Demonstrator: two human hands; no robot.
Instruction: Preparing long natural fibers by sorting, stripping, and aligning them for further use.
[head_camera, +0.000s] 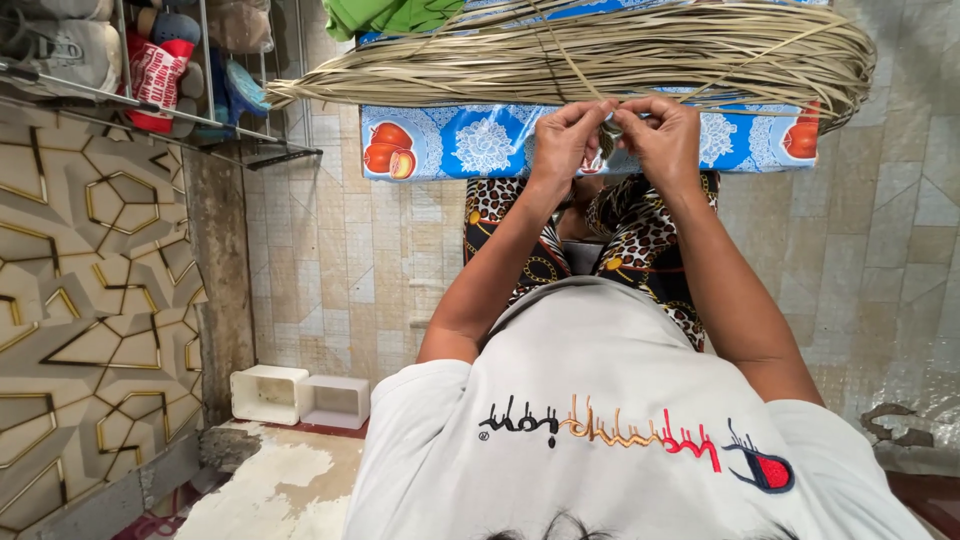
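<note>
A long bundle of pale dried leaf strips (640, 50) lies across a blue flowered cloth (470, 140) with red fruit prints. My left hand (563, 142) and my right hand (663, 135) meet at the bundle's near edge. Both pinch the same few strips between thumb and fingers; the exact spot between the fingertips is hidden. My lap in a leopard-patterned garment (640, 240) is below the hands, and my grey shirt (600, 400) fills the bottom.
A wire rack (150, 105) holding several shoes is at the upper left. Two white open boxes (300, 395) sit by a wall panel with gold geometric lines (90, 280). Beige tiles (340, 250) surround me, and a green cloth (390, 15) lies at the top.
</note>
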